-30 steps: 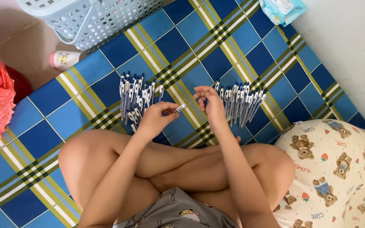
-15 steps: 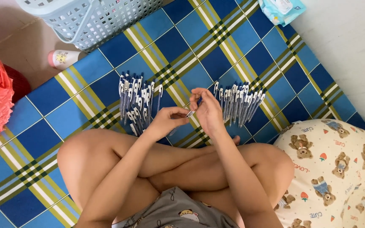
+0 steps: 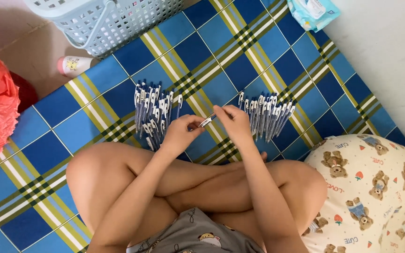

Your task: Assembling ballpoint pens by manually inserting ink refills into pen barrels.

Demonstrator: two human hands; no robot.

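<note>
hands meet over crossed legs: left hand and right hand pinch one pen.

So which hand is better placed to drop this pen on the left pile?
Probably the left hand: it grips the pen and sits beside the left pile; the right hand is nearer the right pile.

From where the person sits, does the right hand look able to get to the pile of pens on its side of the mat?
Probably yes. The right hand, pinching a single pen with the left hand, sits just beside the right-side row of blue-and-white pens, with nothing lying between them on the blue checked mat.
</note>
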